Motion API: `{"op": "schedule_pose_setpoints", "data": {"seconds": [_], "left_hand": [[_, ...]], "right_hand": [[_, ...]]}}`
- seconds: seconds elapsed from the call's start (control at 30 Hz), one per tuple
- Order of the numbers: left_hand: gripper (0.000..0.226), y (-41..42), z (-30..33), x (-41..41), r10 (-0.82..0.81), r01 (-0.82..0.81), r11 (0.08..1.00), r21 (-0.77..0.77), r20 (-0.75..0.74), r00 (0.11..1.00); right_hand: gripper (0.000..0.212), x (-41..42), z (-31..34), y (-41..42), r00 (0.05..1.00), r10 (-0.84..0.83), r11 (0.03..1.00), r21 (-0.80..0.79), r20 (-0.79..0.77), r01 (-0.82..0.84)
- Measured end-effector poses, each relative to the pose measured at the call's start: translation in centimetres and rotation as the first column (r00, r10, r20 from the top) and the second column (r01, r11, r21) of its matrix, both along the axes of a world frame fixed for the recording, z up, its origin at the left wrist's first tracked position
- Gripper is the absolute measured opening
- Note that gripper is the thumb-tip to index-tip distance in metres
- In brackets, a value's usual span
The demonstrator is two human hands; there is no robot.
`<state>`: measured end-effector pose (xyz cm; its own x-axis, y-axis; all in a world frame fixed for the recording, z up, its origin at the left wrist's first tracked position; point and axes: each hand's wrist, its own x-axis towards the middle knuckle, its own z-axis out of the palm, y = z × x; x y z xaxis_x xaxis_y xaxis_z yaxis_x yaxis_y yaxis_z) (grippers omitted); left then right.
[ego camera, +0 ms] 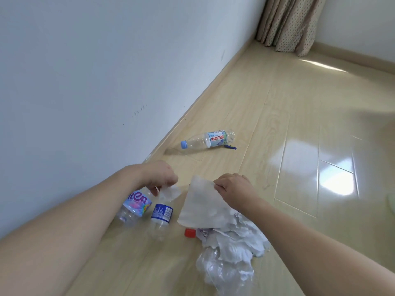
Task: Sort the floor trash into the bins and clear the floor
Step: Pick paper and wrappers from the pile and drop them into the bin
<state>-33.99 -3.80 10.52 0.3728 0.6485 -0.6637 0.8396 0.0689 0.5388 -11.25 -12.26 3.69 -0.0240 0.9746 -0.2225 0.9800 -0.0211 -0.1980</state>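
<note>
A white tissue sheet (203,205) is pinched at its top corner by the right hand (234,189), apparently to be gathered with the crumpled paper and plastic pile (230,253) on the floor (277,116). A smaller tissue scrap (170,192) is pinched by the left hand (159,175), fingers curled downward, above two bottles (149,210). Another bottle (208,138) lies well apart near the wall (85,71).

Glossy pale wood floor (299,124), white wall (85,71), dotted beige curtain (288,22) in corner

Red-capped bottle (190,233) mostly hidden under tissues (205,208).
</note>
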Motion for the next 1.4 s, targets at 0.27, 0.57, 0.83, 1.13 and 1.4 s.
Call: {"op": "schedule_pose_setpoints", "data": {"seconds": [0.27,0.57,0.83,1.13,1.4], "left_hand": [[0.018,-1.7,4.0,6.7,0.004,-0.01,0.999,0.043,0.132,0.991],[0.015,-7.2,9.4,20.6,-0.044,0.039,0.999,0.021,0.361,0.932],[0.015,-15.1,11.6,32.9,-0.238,0.204,0.969,0.143,0.294,0.926],[0.018,-21.1,10.8,39.3,-0.35,0.323,0.929,0.179,0.149,0.925],[0.009,-24.2,12.3,44.6,-0.23,0.259,0.966,-0.013,0.417,0.88]], "right_hand": [[0.017,4.8,8.5,-4.0,0.868,-0.278,0.923,0.136,-0.411,0.36],[0.021,16.6,15.0,-12.4,0.651,-0.497,0.807,-0.029,-0.574,0.59],[0.019,27.1,13.5,-21.7,0.736,-0.577,0.79,-0.014,-0.355,0.612],[0.013,32.0,13.5,-25.8,0.654,-0.625,0.774,-0.231,-0.426,0.589],[0.02,39.8,18.0,-31.2,0.477,-0.775,0.591,-0.21,-0.415,0.779]]}}
